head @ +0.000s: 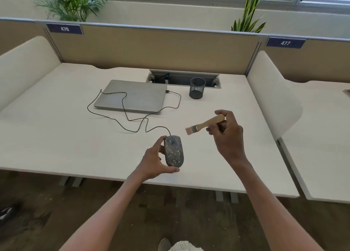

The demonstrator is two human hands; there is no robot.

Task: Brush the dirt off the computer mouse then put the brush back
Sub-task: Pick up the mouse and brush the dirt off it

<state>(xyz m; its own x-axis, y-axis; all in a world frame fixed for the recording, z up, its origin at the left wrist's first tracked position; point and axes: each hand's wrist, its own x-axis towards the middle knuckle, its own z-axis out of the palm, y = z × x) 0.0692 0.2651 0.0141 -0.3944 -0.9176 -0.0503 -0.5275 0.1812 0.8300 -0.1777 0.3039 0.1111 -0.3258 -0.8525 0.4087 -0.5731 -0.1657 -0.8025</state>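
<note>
A dark wired computer mouse (173,150), speckled with pale dirt, is held above the front of the white desk (56,129) by my left hand (154,160), thumb at its rear and fingers along its left side. My right hand (226,135) grips the wooden handle of a small brush (205,123). The brush's pinkish bristles point left and sit a short way up and right of the mouse, not touching it. The mouse cable (132,118) loops back across the desk to the laptop.
A closed grey laptop (130,96) lies at the back centre. A black mesh pen cup (197,88) stands right of it, in front of an open cable tray (181,78). White side dividers and a tan back panel bound the desk.
</note>
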